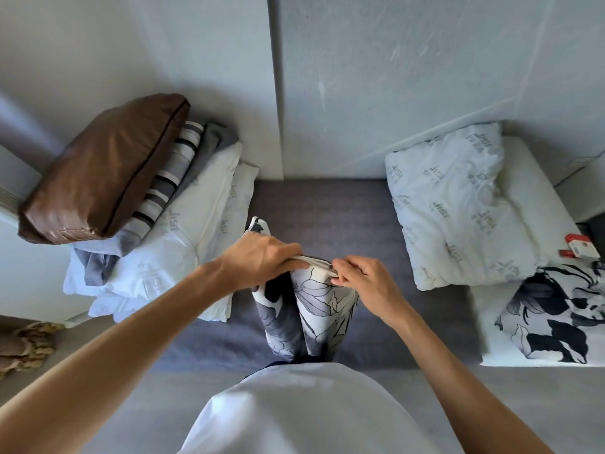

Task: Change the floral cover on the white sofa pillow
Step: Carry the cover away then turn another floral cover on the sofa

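Observation:
A pillow in a floral cover (312, 309), white with grey and dark blue flowers, stands on end on the grey sofa seat (320, 208) right in front of me. My left hand (262, 260) grips its top edge from the left. My right hand (363, 280) pinches the same edge at its right end, fingers curled; what it pinches there is too small to tell. A bare white pillow (455, 208) with grey printed logos lies on the seat to the right. Another floral cover or pillow (556, 316) lies at the far right.
On the left, a stack of white pillows (170, 244) carries folded grey and striped covers (176, 172) and a brown satin cushion (104, 172). A red and white small box (581, 247) sits by the right edge. The sofa back rises behind the seat.

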